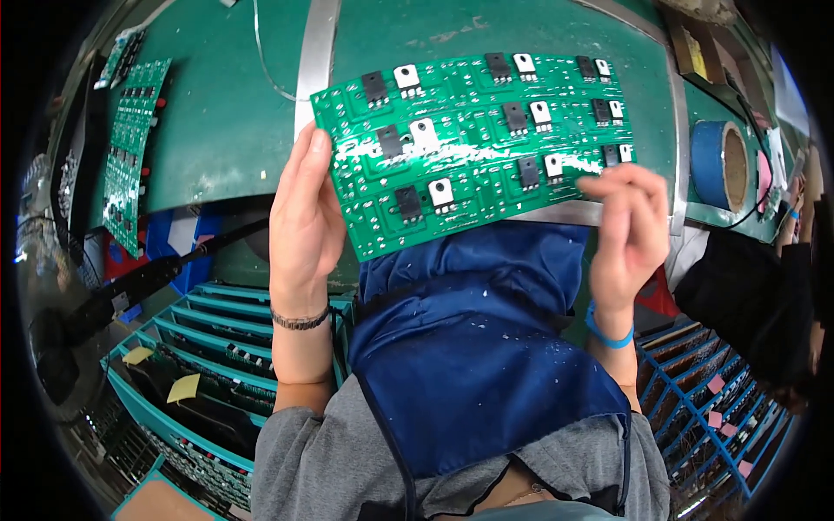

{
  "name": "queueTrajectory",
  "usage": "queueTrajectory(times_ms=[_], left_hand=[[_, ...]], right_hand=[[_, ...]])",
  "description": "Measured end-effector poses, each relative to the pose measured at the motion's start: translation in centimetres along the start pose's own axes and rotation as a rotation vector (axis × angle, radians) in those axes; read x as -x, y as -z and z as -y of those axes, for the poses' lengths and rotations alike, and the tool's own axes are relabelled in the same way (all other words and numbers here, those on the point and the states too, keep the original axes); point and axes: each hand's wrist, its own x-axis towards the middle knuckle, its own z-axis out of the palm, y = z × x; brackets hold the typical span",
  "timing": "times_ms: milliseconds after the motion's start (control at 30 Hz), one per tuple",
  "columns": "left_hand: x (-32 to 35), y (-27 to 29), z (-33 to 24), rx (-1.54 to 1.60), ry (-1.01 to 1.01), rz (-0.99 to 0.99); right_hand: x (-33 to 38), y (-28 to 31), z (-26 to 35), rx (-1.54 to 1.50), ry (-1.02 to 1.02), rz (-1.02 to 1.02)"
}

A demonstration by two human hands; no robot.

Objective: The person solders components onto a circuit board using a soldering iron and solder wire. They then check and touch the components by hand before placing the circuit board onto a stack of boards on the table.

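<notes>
A large green circuit board is held up at a tilt in front of me. Several black and white three-legged components stand in pairs on it, and glare crosses its middle. My left hand grips the board's left edge, fingers closed along it and partly hidden. At the lower right corner is my right hand, its fingers bent and drawn together on the board's edge beside the last components. The exact contact of those fingertips is hard to make out.
Beneath lies a green work table with a metal strip. Another circuit board stands at the left. A blue tape roll sits at the right. Board racks, one teal and one blue, flank me. A dark arm juts in from the left.
</notes>
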Motion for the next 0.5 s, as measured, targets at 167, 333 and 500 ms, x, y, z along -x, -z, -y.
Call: queueTrajectory(times_ms=[167, 333, 500], left_hand=[[-0.1, -0.2, 0.0, 0.005, 0.013, 0.005], [0.7, 0.9, 0.1, 0.003, -0.037, -0.053], [2.3, 1.4, -0.6, -0.044, -0.134, 0.064]], right_hand=[[-1.9, 3.5, -4.4, 0.229, -0.089, -0.107], [-2.3, 3.3, -6.8, 0.131, -0.23, -0.032], [-2.9, 3.8, -6.1, -0.236, -0.356, 0.052]])
